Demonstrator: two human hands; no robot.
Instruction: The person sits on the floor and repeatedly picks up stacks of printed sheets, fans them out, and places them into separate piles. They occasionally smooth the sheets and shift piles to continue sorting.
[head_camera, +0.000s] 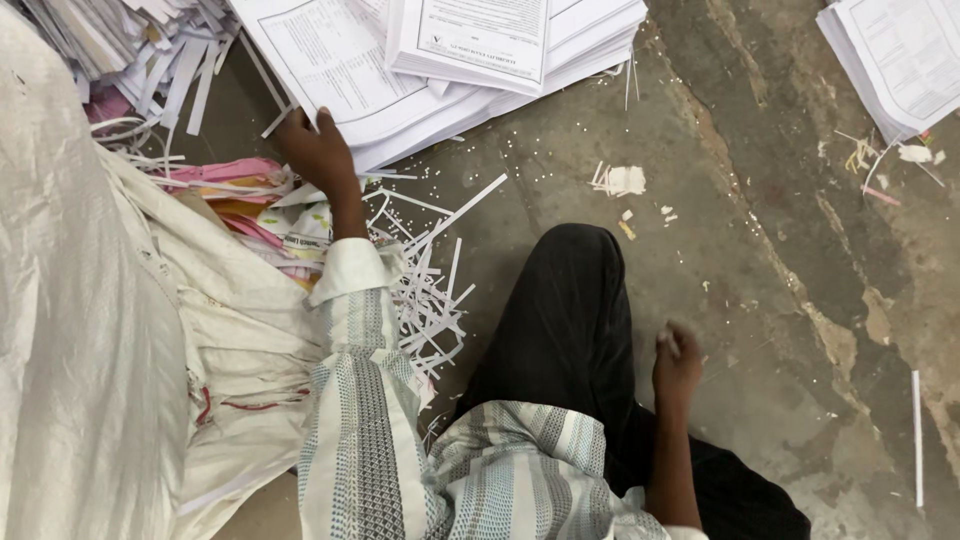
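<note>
Left hand (318, 150) on paper stack (400, 70); right hand (677, 362) well apart.

Seen from above, a person is sitting on a stained concrete floor (760, 200). The left hand (318, 150) is resting on the near edge of a stack of printed sheets (440, 70), its fingers (326, 122) lying over the lowest sheets. The right hand (677, 362) is hanging loosely curled beside the bent knee in black trousers (570, 320), holding nothing that can be made out. A white woven sack (90, 330) is filling the left side. Paper strips (425, 290) are lying scattered between the sack and the knee, with pink scraps (235, 175) just beside the left wrist. A second stack of sheets (895, 55) is sitting at the upper right.
</note>
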